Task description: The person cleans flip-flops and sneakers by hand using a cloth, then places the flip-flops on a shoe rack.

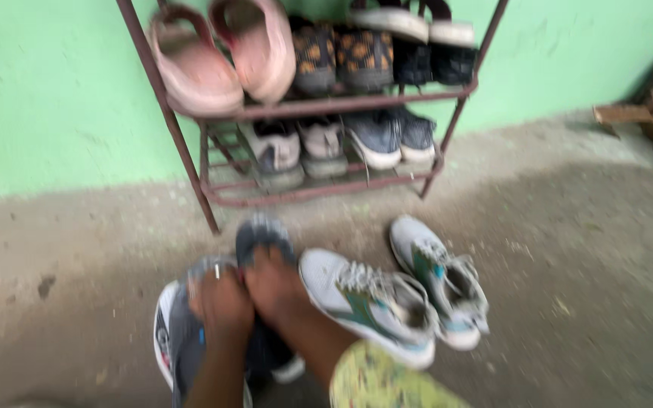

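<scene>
Down on the concrete floor (pixel 583 302), both hands meet over a pair of dark grey sneakers. The left hand (pixel 221 302) lies curled on the nearer grey sneaker (pixel 179 340), fingers bent over its top; the right hand (pixel 277 291) presses on the second grey sneaker (pixel 262 234), which points toward the far rack. Motion blur hides whether either hand truly grips. Just right of the hands lie two white sneakers with green markings (pixel 372 302), laces loose, apart from each other. Farther back, a rusty metal shoe rack (pixel 319 106) stands against the green wall (pixel 54 91), holding pink clogs (pixel 221 53), patterned shoes and more sneakers on two shelves.
</scene>
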